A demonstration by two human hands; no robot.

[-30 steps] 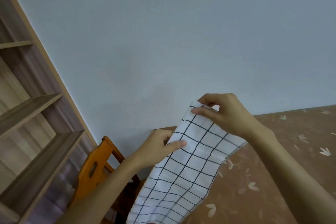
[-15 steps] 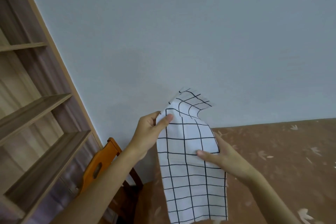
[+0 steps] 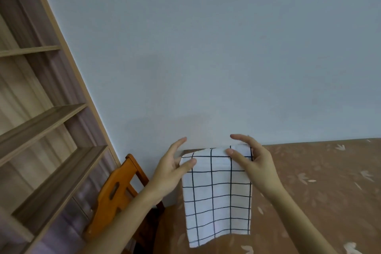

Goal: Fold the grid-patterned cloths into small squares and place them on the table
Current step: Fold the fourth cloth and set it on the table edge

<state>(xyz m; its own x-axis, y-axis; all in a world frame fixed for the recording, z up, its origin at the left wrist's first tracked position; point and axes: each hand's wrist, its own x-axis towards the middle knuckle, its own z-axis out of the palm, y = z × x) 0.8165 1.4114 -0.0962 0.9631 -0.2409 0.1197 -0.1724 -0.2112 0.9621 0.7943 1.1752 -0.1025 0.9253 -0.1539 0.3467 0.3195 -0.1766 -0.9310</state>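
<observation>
Low in the middle of the frame, one grid-patterned cloth [image 3: 216, 198] – white with thin dark lines – hangs in front of the brown tabletop [image 3: 321, 187], held by its upper edge. A second layer lies over its top part, ending in a straight edge a little way down. Whether the lower end rests on the tabletop or hangs free of it cannot be told.

Two bare hands hold the cloth, one at each upper corner. The left hand [image 3: 172, 169] pinches the upper left corner: its thumb lies across the front, the palm sits behind the edge, and the fingers point straight up past the cloth. The right hand [image 3: 254, 161] pinches the upper right corner, thumb on the front and forefinger arched above the top edge; its other fingers pass behind the fabric and are mostly hidden. Both forearms are cut off by the bottom of the frame.

On the tabletop, pale leaf-like marks are scattered over the brown surface, which runs out of view at the right and bottom.

At lower left stands one orange wooden chair [image 3: 117, 189] – only its back shows, partly covered by the left forearm. A wooden shelving unit [image 3: 47, 121] fills the left side, three shelf boards in view, cut off by the frame edge. A plain pale wall [image 3: 206, 47] takes up the rest.
</observation>
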